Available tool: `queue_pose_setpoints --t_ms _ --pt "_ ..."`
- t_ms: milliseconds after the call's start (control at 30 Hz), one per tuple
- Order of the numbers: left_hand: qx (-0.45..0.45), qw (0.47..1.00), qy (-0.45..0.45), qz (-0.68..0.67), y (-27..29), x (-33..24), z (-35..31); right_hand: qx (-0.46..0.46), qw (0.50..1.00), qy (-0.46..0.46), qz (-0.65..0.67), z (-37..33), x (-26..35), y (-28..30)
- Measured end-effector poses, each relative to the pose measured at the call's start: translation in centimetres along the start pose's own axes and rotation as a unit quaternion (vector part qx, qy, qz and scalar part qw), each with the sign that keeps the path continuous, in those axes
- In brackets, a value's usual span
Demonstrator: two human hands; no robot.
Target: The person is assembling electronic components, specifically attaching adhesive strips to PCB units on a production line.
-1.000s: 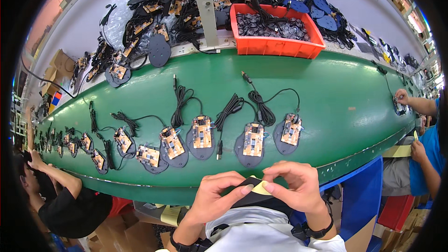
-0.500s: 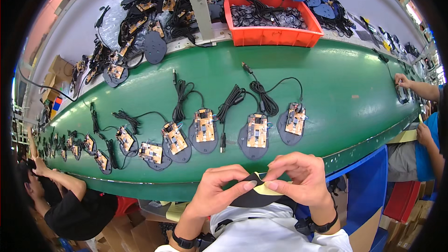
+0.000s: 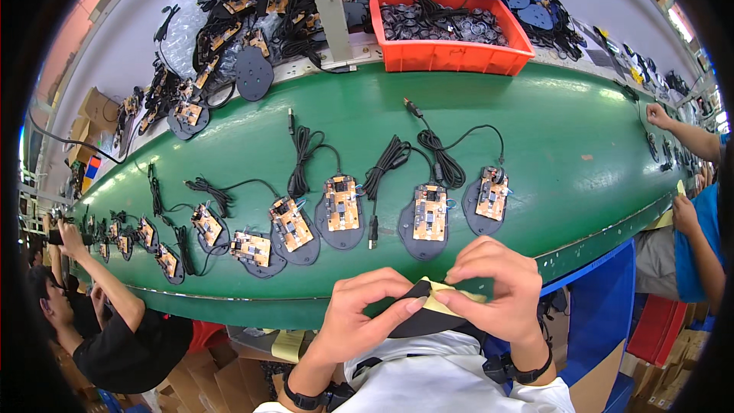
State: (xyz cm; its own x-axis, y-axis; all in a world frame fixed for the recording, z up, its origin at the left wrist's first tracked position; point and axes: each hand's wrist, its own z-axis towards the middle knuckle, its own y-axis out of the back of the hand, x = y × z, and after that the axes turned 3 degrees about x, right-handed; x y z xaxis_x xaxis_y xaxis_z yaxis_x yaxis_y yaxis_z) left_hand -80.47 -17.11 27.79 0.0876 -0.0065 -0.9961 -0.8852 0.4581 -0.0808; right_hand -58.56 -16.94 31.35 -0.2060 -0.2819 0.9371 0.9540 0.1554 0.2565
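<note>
My left hand (image 3: 362,312) is closed, pinching the edge of a thin black sheet (image 3: 424,324) between thumb and fingers, just above my lap. My right hand (image 3: 501,291) is closed on a pale yellow backing paper (image 3: 439,300), which is partly lifted off the black sheet. Part of both is hidden behind my fingers. Just beyond my hands, on the green belt (image 3: 566,145), lie dark mouse bases with tan circuit boards and bundled black cables. The nearest are one mouse base (image 3: 425,218) in the middle and another mouse base (image 3: 486,200) to its right.
An orange-red bin (image 3: 459,53) of small clear and dark round parts stands behind the belt, beside a metal post (image 3: 327,11). Piled mouse bases (image 3: 254,74) and cables lie left of it. Co-workers sit left (image 3: 130,336) and right (image 3: 699,237). A blue crate (image 3: 589,313) is at my right.
My right hand has shifted slightly right and up, and more of the yellow paper stands away from the black sheet. The co-workers' arms at both sides have moved.
</note>
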Motion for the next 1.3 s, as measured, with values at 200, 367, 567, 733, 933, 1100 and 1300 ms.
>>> queue_pose_setpoints --t_ms 200,367,567,733,933,1100,1300 --pt "-0.044 0.998 -0.037 0.040 -0.5 0.0 -0.2 0.000 0.982 0.095 -0.164 0.0 0.3 -1.0" --pt "-0.069 0.996 -0.036 0.048 -0.5 0.1 -0.5 0.002 0.994 0.033 -0.105 -0.3 0.2 -1.7" --pt "-0.133 0.978 -0.089 0.135 -0.9 0.2 -0.3 -0.111 0.976 0.020 -0.184 -1.2 0.5 -3.1" --pt "-0.163 0.958 -0.135 0.193 -1.1 0.6 -0.7 -0.119 0.985 -0.062 -0.109 -2.0 0.4 -4.4" --pt "-0.144 0.954 -0.162 0.206 -1.0 0.3 -0.5 -0.112 0.983 -0.139 0.046 -2.2 0.3 -4.6" --pt "-0.136 0.961 -0.153 0.185 -0.8 0.6 -0.8 -0.107 0.978 -0.154 0.089 -2.1 0.2 -5.1" --pt "-0.149 0.962 -0.149 0.172 -0.4 0.6 -0.9 -0.132 0.977 -0.123 0.113 -2.2 0.1 -5.9"
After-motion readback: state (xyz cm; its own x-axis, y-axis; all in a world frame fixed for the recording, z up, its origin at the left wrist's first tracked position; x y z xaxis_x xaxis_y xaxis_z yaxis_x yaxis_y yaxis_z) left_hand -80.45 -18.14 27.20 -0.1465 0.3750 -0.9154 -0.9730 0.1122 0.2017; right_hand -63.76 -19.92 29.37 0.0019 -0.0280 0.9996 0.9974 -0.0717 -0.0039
